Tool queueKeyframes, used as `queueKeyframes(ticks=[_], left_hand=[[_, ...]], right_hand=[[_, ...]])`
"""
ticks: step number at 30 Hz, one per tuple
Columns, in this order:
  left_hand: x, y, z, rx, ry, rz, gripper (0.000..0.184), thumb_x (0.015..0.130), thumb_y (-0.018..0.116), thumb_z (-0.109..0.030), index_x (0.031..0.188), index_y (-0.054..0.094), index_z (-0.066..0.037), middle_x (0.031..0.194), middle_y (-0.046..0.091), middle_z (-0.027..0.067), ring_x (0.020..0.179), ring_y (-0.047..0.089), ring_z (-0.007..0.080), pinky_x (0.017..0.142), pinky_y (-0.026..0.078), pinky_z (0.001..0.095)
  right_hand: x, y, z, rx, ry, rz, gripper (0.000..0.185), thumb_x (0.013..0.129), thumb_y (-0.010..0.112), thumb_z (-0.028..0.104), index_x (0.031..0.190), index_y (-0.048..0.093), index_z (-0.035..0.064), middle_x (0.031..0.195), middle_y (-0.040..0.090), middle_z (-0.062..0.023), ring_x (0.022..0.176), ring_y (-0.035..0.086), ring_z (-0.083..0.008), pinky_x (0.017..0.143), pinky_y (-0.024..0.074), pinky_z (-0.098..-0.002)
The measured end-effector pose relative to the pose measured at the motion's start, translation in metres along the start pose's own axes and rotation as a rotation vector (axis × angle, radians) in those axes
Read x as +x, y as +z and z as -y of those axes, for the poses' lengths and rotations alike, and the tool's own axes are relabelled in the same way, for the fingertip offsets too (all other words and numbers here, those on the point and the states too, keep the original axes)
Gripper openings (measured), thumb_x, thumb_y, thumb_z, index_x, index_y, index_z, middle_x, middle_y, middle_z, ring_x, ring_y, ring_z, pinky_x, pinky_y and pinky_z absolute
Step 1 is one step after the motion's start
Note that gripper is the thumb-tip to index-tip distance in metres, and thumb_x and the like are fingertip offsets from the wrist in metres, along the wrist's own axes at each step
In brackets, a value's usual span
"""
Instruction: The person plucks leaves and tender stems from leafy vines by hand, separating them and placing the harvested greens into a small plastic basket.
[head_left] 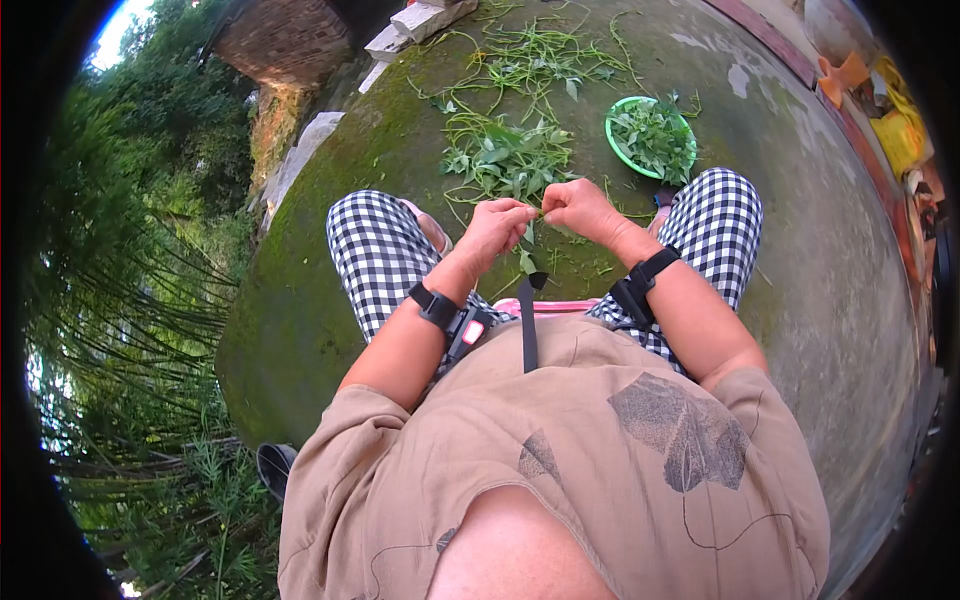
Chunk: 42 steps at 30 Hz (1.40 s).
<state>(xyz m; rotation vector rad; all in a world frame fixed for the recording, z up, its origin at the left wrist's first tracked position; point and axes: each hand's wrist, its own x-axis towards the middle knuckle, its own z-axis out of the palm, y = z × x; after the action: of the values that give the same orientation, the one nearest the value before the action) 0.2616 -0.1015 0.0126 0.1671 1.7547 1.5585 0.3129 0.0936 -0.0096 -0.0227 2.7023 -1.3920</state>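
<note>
Stem, thin and green, is pinched by the left hand and the right hand, both nearly closed, fingertips close together. Green leaves are seen hanging just below. Leafy pile is spread on mossy ground beyond the hands, tangled vines farther out. Picked-looking greens are held in a bright green basket, right of the pile.

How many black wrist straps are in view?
2. One strap sits behind the left hand, the other strap behind the right hand. The hanging black strip isn't counted. Neither bare forearm seems to hide another.
</note>
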Motion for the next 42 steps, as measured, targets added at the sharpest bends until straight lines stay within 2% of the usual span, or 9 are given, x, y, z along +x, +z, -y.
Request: queueKeyframes(ticks=[7, 13, 19, 24, 27, 29, 30, 36, 42], left_hand=[[0.002, -0.001, 0.002, -0.056, 0.025, 0.012, 0.012, 0.084, 0.064, -0.013, 0.080, 0.065, -0.002, 0.058, 0.054, -0.0004, 0.043, 0.045, 0.0072, 0.038, 0.031, 0.0217], [0.005, -0.001, 0.008, -0.080, 0.052, -0.017, 0.010, 0.079, 0.064, -0.010, 0.073, 0.064, -0.002, 0.057, 0.053, 0.0012, 0.041, 0.044, 0.0081, 0.036, 0.030, 0.0227], [0.012, -0.005, 0.017, -0.110, 0.039, -0.068, 0.009, 0.076, 0.061, -0.005, 0.067, 0.062, -0.002, 0.054, 0.052, 0.0017, 0.038, 0.043, 0.0094, 0.034, 0.029, 0.0243], [0.016, -0.011, 0.017, -0.187, -0.130, -0.218, 0.015, 0.079, 0.058, -0.011, 0.066, 0.061, -0.005, 0.055, 0.053, 0.0022, 0.039, 0.046, 0.0121, 0.036, 0.032, 0.0266], [0.029, -0.025, 0.027, -0.316, -0.230, -0.201, 0.014, 0.087, 0.054, -0.016, 0.081, 0.061, -0.004, 0.068, 0.060, 0.0062, 0.053, 0.057, 0.0169, 0.046, 0.045, 0.0298], [0.035, -0.029, 0.031, -0.486, -0.263, -0.181, 0.016, 0.091, 0.052, -0.017, 0.090, 0.059, -0.004, 0.075, 0.063, 0.0081, 0.061, 0.061, 0.0193, 0.052, 0.051, 0.0320], [0.041, -0.034, 0.037, -0.519, -0.261, -0.149, 0.016, 0.093, 0.048, -0.015, 0.095, 0.057, -0.002, 0.084, 0.064, 0.0124, 0.072, 0.065, 0.0257, 0.061, 0.056, 0.0383], [0.044, -0.024, 0.032, -0.649, -0.209, -0.130, 0.016, 0.094, 0.048, -0.011, 0.094, 0.057, 0.001, 0.091, 0.063, 0.0182, 0.082, 0.066, 0.0338, 0.071, 0.057, 0.0418], [0.048, -0.018, 0.036, -0.655, -0.204, -0.132, 0.017, 0.094, 0.047, -0.011, 0.095, 0.057, 0.002, 0.092, 0.063, 0.0187, 0.084, 0.066, 0.0339, 0.073, 0.057, 0.0429]], right_hand=[[0.001, 0.004, 0.003, 0.117, -0.075, -0.026, 0.016, 0.068, 0.073, 0.013, 0.082, 0.069, 0.0060, 0.071, 0.068, -0.0086, 0.063, 0.064, -0.0186, 0.061, 0.0501, -0.0321], [0.001, 0.004, 0.011, 0.630, 0.038, 0.030, 0.008, 0.071, 0.071, 0.002, 0.078, 0.067, 0.0012, 0.067, 0.063, -0.0018, 0.062, 0.059, -0.0083, 0.056, 0.0481, -0.0241], [0.007, -0.013, 0.010, 0.673, 0.018, -0.130, 0.005, 0.075, 0.069, 0.001, 0.080, 0.067, 0.0009, 0.070, 0.064, -0.0020, 0.059, 0.058, -0.0086, 0.054, 0.0474, -0.0231], [0.009, -0.037, 0.004, 0.783, 0.150, -0.400, 0.004, 0.082, 0.064, 0.005, 0.086, 0.062, 0.0038, 0.076, 0.066, -0.0036, 0.061, 0.062, -0.0107, 0.052, 0.0439, -0.0222], [0.010, -0.047, -0.003, 0.798, 0.162, -0.358, 0.004, 0.083, 0.062, 0.005, 0.087, 0.061, 0.0032, 0.077, 0.067, -0.0060, 0.061, 0.063, -0.0110, 0.051, 0.0434, -0.0208], [0.008, -0.039, -0.002, 0.757, 0.229, -0.205, 0.006, 0.082, 0.062, 0.004, 0.088, 0.060, 0.0023, 0.076, 0.066, -0.0075, 0.056, 0.062, -0.0115, 0.047, 0.0422, -0.0204], [0.006, -0.031, -0.002, 0.736, 0.264, -0.119, 0.006, 0.082, 0.062, 0.004, 0.088, 0.060, 0.0022, 0.076, 0.066, -0.0074, 0.055, 0.061, -0.0116, 0.046, 0.0419, -0.0206], [0.008, 0.013, 0.002, 0.762, 0.364, 0.037, 0.008, 0.079, 0.065, 0.004, 0.085, 0.060, 0.0017, 0.069, 0.064, -0.0063, 0.050, 0.060, -0.0132, 0.043, 0.0434, -0.0240], [0.009, 0.015, 0.009, 0.715, 0.371, 0.063, 0.009, 0.075, 0.065, 0.000, 0.083, 0.060, 0.0021, 0.069, 0.063, -0.0058, 0.051, 0.058, -0.0117, 0.045, 0.0421, -0.0238]])
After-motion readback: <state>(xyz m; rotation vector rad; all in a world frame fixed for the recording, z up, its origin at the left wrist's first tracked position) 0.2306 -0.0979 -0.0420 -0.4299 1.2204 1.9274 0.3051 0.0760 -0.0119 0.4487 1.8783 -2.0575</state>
